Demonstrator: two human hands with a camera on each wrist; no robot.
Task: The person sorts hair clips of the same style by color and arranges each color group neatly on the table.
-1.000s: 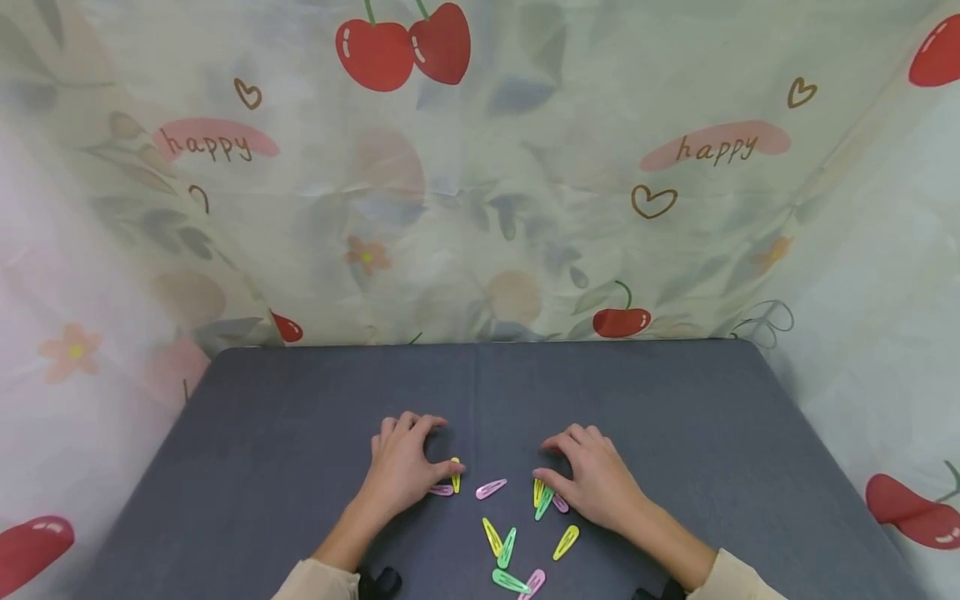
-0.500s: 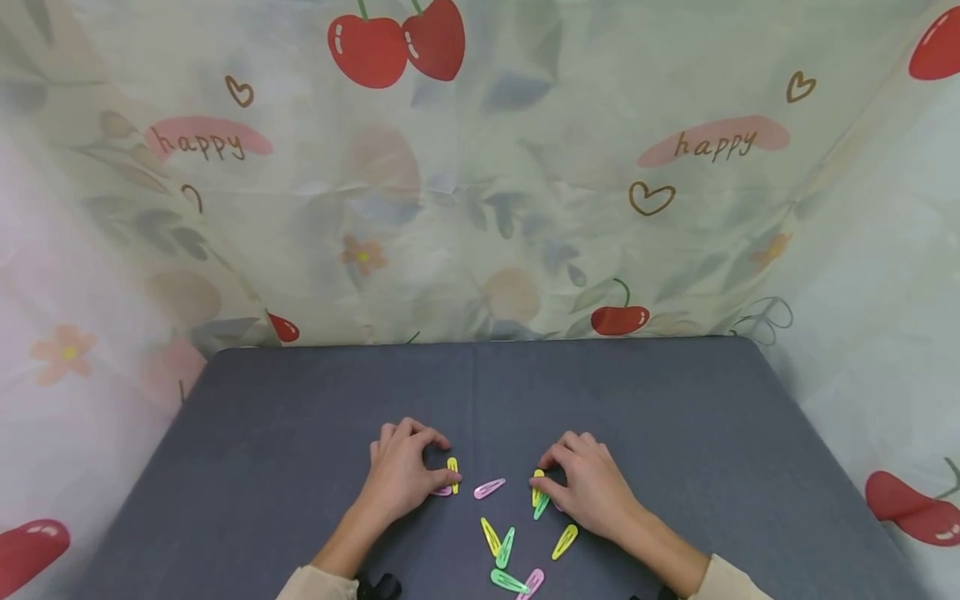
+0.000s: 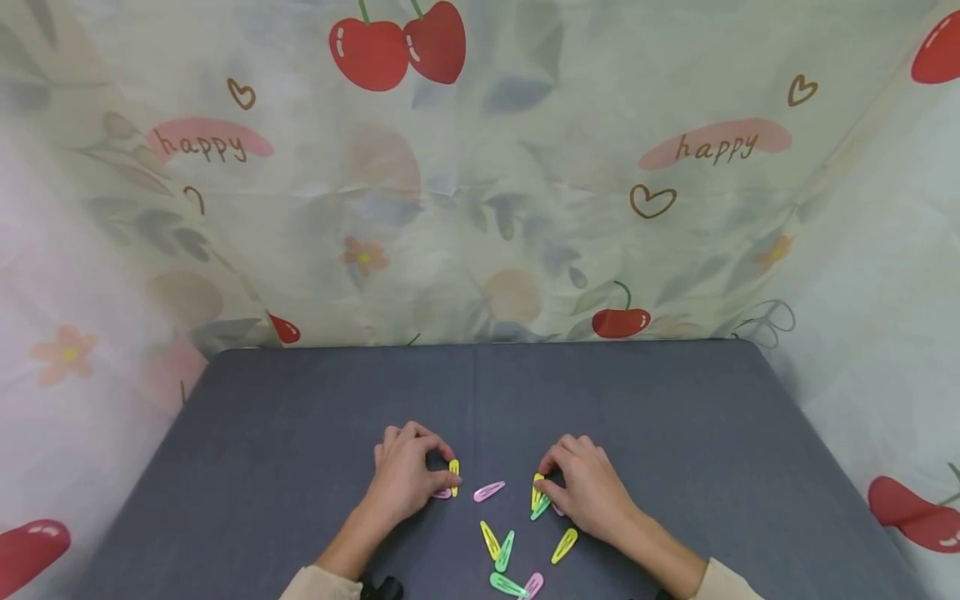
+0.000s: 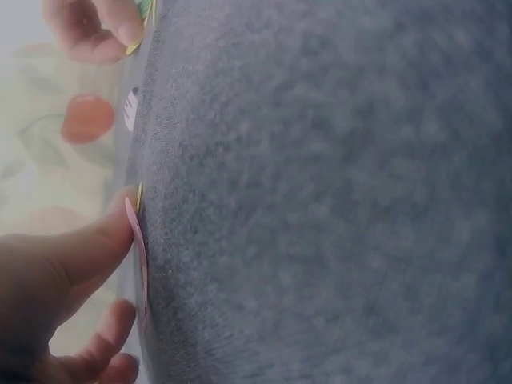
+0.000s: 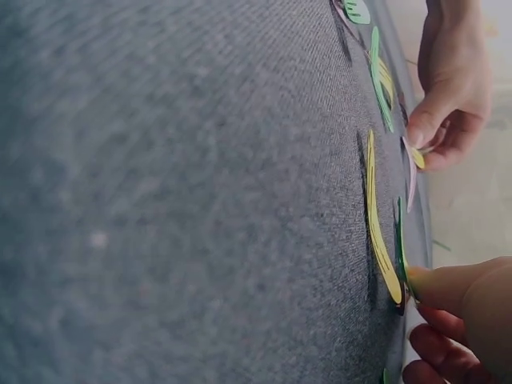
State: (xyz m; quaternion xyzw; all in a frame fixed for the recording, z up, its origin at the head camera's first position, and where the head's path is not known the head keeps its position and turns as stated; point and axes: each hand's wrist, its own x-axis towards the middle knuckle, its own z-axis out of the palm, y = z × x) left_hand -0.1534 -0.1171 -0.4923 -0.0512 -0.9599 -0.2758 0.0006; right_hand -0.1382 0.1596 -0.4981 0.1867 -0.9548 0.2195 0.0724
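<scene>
My left hand (image 3: 405,468) pinches a yellow snap hair clip (image 3: 454,478) at the table's centre left. A pink hair clip (image 3: 442,493) lies partly under its thumb; in the left wrist view that pink clip (image 4: 138,244) stands in front of the yellow one. To the right, my right hand (image 3: 591,483) pinches another yellow hair clip (image 3: 537,492) by its upper end. A green hair clip (image 3: 541,507) overlaps that clip's lower end. Behind the right thumb, a pink clip (image 3: 557,509) is mostly hidden.
Between the hands a lone pink clip (image 3: 489,492) lies on the dark grey table (image 3: 337,383). Nearer the front are a yellow clip (image 3: 490,540) touching a green clip (image 3: 505,551), a green clip (image 3: 508,584) crossing a pink one (image 3: 534,583), and a yellow clip (image 3: 564,546). Printed curtain (image 3: 465,208) surrounds the table.
The left index finger has come down onto the yellow clip, opposite the thumb. The right thumb and index finger have closed together on their yellow clip. Other clips lie as before.
</scene>
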